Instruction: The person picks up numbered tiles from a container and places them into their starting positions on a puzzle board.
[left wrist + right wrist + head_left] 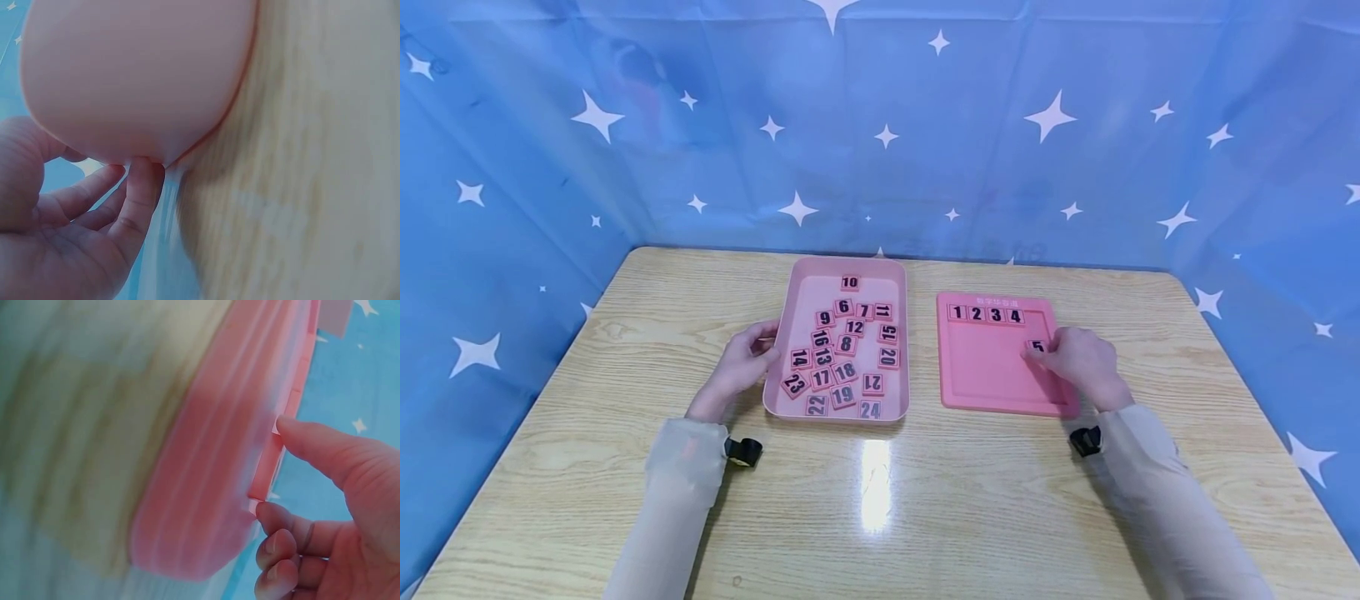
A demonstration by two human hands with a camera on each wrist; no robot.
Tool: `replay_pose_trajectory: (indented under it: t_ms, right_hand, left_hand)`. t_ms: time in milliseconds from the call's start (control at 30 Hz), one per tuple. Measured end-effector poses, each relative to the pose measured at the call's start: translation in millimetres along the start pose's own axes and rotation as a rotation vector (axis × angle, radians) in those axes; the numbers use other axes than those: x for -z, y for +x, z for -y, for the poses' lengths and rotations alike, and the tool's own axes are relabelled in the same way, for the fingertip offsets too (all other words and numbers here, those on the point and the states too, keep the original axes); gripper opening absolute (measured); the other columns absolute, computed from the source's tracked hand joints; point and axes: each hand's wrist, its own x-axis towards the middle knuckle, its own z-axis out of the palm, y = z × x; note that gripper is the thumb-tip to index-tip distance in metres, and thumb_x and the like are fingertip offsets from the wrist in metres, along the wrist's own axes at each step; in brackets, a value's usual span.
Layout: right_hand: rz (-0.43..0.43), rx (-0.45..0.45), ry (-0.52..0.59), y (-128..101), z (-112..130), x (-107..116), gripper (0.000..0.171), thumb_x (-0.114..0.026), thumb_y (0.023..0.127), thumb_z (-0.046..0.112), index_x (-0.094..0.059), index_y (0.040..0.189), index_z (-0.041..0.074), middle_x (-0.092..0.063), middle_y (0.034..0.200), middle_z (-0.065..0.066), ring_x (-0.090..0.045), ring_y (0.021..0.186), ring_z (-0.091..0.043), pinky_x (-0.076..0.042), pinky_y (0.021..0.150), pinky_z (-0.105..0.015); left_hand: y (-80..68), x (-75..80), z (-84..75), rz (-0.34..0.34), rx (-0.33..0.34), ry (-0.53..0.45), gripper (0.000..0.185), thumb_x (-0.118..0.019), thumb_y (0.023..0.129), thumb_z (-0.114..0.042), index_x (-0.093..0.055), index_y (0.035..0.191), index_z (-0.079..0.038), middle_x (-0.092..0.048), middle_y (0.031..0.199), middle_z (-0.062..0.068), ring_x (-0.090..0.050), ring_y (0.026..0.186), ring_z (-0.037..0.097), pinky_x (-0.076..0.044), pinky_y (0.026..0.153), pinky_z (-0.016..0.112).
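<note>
My left hand (pixel 737 362) holds the left side of a shallow pink tray (pixel 904 350), its fingertips against the outer wall in the left wrist view. Loose number tiles lie scattered in that tray, among them a 10 tile (pixel 850 282) at the top. To the right lies a darker pink puzzle board (pixel 970 375) with a raised frame. Tiles 1, 2, 3 and 4 (pixel 1015 316) stand in a row along its top left. Over the board's right part, my right hand (pixel 1082 362) pinches the 5 tile (pixel 1037 346) between thumb and finger.
Both items lie on a light wood-grain table (pixel 820 517). A blue curtain (pixel 910 175) with white stars hangs along the back and sides. Black straps (pixel 745 452) circle both wrists beneath pale sleeves.
</note>
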Motion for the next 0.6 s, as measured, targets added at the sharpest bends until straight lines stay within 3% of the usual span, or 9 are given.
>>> replay_pose_trajectory:
  t_ms: [367,500,600]
  right_hand:
    - [0.028,0.009,0.032,5,-3,8,0.046,-0.066,0.081,0.049,-0.048,0.062,0.011,-0.041,0.053,0.002,-0.039,0.05,-0.015,-0.028,0.046,-0.029]
    - [0.019,0.056,0.114,6,-11,15,0.038,-0.073,0.077,0.039,-0.058,0.078,0.004,-0.052,0.063,-0.003,-0.045,0.057,-0.018,-0.034,0.051,-0.029]
    - [-0.007,0.148,0.159,8,-16,17,0.033,-0.077,0.076,0.024,-0.061,0.092,0.0,-0.058,0.07,-0.006,-0.048,0.061,-0.019,-0.037,0.055,-0.031]
  left_hand:
    - [-0.2,-0.3,0.3,-0.004,0.006,0.003,0.045,-0.049,0.087,0.007,-0.044,0.132,0.011,-0.05,0.123,0.029,-0.051,0.104,0.036,-0.044,0.084,0.027]
    - [-0.1,-0.7,0.4,-0.001,-0.001,0.007,0.045,-0.049,0.087,0.007,-0.044,0.132,0.011,-0.05,0.122,0.029,-0.051,0.104,0.036,-0.044,0.083,0.026]
    - [0.2,-0.2,1.1,-0.003,-0.002,0.008,0.046,-0.049,0.086,0.007,-0.043,0.132,0.011,-0.05,0.122,0.03,-0.051,0.104,0.036,-0.044,0.081,0.024]
